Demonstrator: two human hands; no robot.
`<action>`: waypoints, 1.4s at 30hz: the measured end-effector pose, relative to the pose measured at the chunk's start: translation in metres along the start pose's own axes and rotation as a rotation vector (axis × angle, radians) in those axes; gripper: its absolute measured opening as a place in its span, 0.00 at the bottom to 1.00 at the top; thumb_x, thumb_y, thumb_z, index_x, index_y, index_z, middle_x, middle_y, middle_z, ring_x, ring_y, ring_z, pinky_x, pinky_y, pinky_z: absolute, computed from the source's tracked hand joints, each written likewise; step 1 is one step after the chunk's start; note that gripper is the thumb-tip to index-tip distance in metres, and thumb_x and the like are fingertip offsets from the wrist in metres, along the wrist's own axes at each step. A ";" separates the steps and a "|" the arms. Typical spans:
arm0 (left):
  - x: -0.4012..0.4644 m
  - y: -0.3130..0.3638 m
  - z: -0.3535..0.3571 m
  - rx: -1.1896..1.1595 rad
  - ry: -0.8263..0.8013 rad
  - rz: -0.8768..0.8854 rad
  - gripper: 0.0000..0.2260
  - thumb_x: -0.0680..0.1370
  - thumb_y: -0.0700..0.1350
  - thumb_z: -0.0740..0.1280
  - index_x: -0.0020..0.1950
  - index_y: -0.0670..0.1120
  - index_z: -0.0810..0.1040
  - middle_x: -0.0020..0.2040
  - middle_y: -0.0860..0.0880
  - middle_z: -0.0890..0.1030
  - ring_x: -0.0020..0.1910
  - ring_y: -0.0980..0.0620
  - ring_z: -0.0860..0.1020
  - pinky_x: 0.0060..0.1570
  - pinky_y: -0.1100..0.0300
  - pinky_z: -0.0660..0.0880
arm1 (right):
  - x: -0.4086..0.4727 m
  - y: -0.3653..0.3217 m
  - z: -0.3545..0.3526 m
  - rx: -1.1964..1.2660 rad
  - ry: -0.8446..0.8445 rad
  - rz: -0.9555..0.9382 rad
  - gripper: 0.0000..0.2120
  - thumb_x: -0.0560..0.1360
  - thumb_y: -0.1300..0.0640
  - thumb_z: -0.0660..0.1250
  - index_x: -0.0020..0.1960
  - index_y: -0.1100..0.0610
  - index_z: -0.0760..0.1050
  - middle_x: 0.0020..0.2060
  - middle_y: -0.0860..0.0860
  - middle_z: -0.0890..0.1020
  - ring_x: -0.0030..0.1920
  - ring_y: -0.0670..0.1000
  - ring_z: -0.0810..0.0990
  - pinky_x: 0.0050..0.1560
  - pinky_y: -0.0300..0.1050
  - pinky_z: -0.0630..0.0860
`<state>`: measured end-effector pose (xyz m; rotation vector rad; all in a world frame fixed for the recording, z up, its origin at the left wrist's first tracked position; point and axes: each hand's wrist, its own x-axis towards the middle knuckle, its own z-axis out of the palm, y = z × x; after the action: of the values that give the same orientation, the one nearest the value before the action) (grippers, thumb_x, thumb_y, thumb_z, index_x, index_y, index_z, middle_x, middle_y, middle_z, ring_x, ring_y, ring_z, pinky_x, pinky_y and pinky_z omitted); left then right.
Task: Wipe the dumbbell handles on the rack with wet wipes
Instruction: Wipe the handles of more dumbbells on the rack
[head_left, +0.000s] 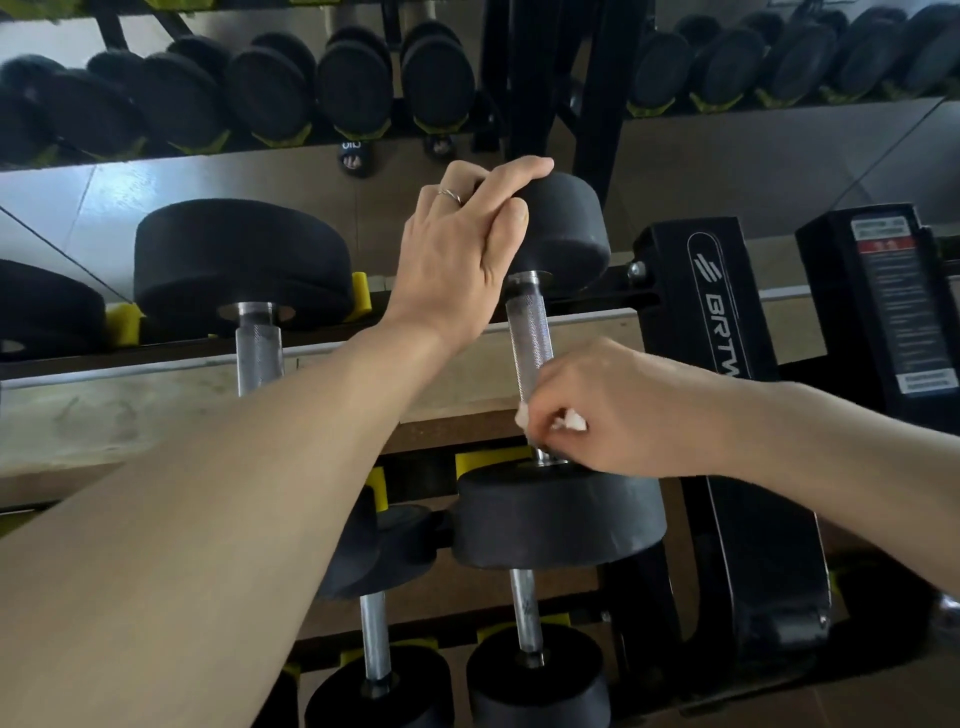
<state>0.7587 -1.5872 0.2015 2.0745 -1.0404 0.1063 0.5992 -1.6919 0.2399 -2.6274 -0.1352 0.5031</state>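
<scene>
We stand over the dumbbell rack (717, 312), its black frame running along the right with rows of dumbbells above and below. The dumbbell we are working on (558, 514) sits on the middle tier, one black head near us and the other away. Our left hand (467, 244) rests over the far head (563, 228), fingers curled across its top and steadying it. The knurled steel handle (527, 332) runs between the two heads, its long axis pointing from us toward the mirror. Our right hand (618, 410) is the nearer one to the handle, wrapped round its near end just above the near head, fingers closed around the wet wipe (571, 420), which shows as white scraps between them. The unwiped length lies up and away from those fingers, so we judge the stroke should travel along the bar toward the left hand.
</scene>
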 end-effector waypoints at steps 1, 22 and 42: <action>0.000 0.001 0.000 -0.001 0.001 -0.001 0.21 0.85 0.52 0.50 0.74 0.54 0.72 0.59 0.48 0.75 0.58 0.46 0.72 0.64 0.45 0.70 | 0.000 -0.002 -0.006 0.019 0.009 0.006 0.06 0.77 0.55 0.69 0.47 0.46 0.84 0.45 0.40 0.82 0.47 0.42 0.81 0.53 0.43 0.79; 0.001 0.003 -0.002 -0.004 0.019 -0.020 0.21 0.85 0.52 0.49 0.74 0.55 0.73 0.59 0.48 0.75 0.56 0.47 0.72 0.61 0.44 0.70 | 0.039 0.002 -0.020 -0.279 0.292 -0.116 0.10 0.81 0.59 0.62 0.52 0.55 0.83 0.49 0.51 0.80 0.45 0.52 0.80 0.46 0.47 0.79; -0.022 0.015 -0.067 0.051 -0.232 -0.119 0.21 0.86 0.53 0.52 0.79 0.56 0.63 0.72 0.51 0.69 0.72 0.48 0.66 0.72 0.47 0.63 | 0.013 -0.039 -0.016 0.331 0.205 0.191 0.06 0.78 0.56 0.68 0.47 0.49 0.84 0.37 0.44 0.83 0.35 0.38 0.79 0.41 0.34 0.75</action>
<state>0.7505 -1.5325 0.2475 2.2285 -1.0560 -0.1735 0.6171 -1.6618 0.2660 -2.3564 0.2468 0.2853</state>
